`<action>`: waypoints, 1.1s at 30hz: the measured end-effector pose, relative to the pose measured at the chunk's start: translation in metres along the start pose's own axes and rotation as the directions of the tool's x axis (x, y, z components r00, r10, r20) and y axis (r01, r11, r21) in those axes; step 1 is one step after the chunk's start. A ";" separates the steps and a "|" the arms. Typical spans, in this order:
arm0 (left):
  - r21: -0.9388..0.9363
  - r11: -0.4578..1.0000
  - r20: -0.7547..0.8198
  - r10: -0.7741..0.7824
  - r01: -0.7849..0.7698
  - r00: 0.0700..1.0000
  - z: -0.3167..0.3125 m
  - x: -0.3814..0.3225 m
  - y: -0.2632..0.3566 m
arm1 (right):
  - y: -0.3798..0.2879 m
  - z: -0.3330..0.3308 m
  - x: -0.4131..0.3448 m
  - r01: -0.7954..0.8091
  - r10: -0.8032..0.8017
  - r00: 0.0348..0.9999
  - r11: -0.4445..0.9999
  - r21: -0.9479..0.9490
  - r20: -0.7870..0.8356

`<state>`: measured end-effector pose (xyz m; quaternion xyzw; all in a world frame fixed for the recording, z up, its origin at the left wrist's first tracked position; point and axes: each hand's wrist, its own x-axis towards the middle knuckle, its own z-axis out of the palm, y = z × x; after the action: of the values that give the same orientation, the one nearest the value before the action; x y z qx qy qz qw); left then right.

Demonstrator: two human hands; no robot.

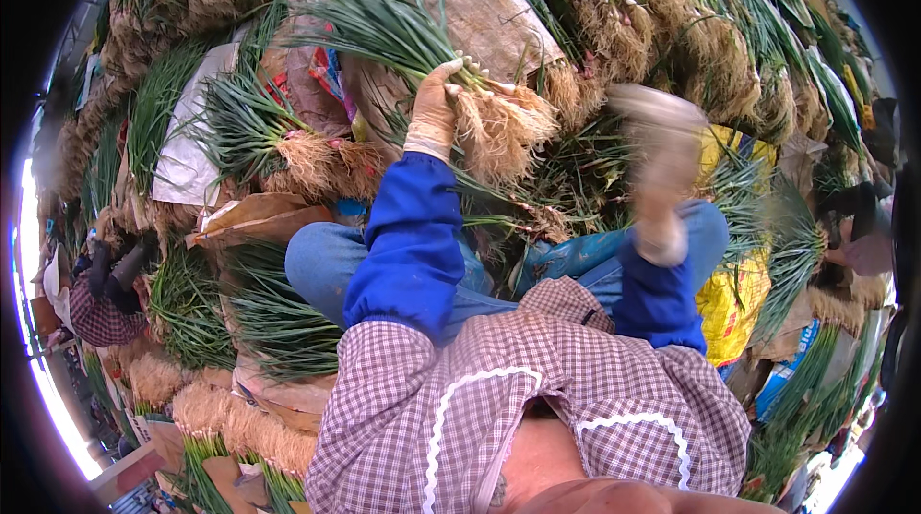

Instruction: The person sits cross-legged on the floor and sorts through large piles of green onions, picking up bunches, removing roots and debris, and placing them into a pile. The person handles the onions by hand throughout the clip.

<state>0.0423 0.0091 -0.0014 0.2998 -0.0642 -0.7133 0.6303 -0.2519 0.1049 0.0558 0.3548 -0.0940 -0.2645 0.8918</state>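
Note:
My left hand (pixel 434 111), in a pale glove, is closed around a bunch of spring onions (pixel 394 40) just below the white bulbs. The green leaves reach off to the left, and the tan roots (pixel 507 124) hang loose to the right. Off to the right and apart from this bunch is my right hand (pixel 662 132), gloved too. It is so blurred that its fingers and anything in them cannot be made out. Between my knees lies a heap of loose leaves and onion stalks (pixel 575 168).
Rooted onion bunches (pixel 698 46) are stacked at the back right around a woven sack (pixel 460 3). A smaller bunch (pixel 288 143) rests at left. Yellow sacking (pixel 734 305) lies beside my right knee. Other people (pixel 108 294) sit at the left and right edges.

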 end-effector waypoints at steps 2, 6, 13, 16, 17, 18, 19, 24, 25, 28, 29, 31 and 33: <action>0.035 0.999 0.000 0.010 -0.010 1.000 0.016 -0.004 0.001 | -0.045 -0.039 0.007 -0.231 -0.062 0.957 0.423 0.876 0.282; 0.007 0.994 -0.021 0.106 -0.106 0.994 0.052 -0.020 0.016 | -0.078 -0.036 0.024 -0.610 -0.615 0.788 -0.783 -0.121 0.013; -0.143 0.990 -0.044 0.012 -0.019 0.999 0.072 -0.034 -0.036 | 0.008 0.007 0.071 0.319 -0.492 0.712 -0.411 -0.854 0.502; -0.321 0.946 0.073 0.066 -0.039 0.995 0.077 -0.033 -0.047 | 0.032 0.018 0.080 0.303 -0.351 0.647 -0.696 -0.651 0.677; -0.266 0.959 0.081 0.119 -0.094 0.990 0.080 -0.034 -0.048 | 0.039 0.026 0.080 0.144 -0.349 0.685 -0.796 -0.588 0.640; -0.253 0.967 0.155 0.013 0.027 0.988 0.089 -0.035 -0.051 | 0.046 0.035 0.077 -0.016 -0.362 0.706 -0.868 -0.497 0.609; -0.252 0.960 0.202 -0.071 0.122 0.977 0.096 -0.037 -0.050 | 0.055 0.043 0.076 -0.045 -0.093 0.657 -0.995 -0.085 0.748; -0.358 0.933 0.135 0.094 -0.040 0.986 0.132 -0.073 -0.045 | 0.092 0.074 0.029 0.113 0.210 0.086 -0.973 0.200 0.974; -0.393 0.917 0.165 0.135 -0.061 0.977 0.138 -0.080 -0.040 | 0.095 0.076 0.024 0.163 0.161 0.148 -0.977 0.137 0.976; -0.191 0.944 0.182 0.302 -0.267 0.936 0.160 -0.104 -0.054 | 0.098 0.075 0.023 0.370 -0.093 0.194 -0.915 -0.161 0.977; -0.293 0.953 0.477 0.214 -0.076 0.853 0.166 -0.108 -0.051 | 0.098 0.072 0.029 0.431 -0.155 0.227 -0.870 -0.242 0.962; -0.357 0.931 0.136 0.134 -0.078 0.982 0.181 -0.116 -0.051 | 0.101 0.067 0.041 0.554 -0.233 0.327 -0.738 -0.385 0.916; -0.466 0.880 0.567 0.217 0.092 0.794 0.176 -0.128 -0.023 | 0.108 0.061 0.039 0.734 -0.199 0.635 -0.147 -0.663 0.747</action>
<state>-0.0636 0.0834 0.1756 -0.1080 -0.0969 -0.7428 0.6536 -0.1966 0.1138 0.1730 -0.3846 0.0674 -0.6333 0.6682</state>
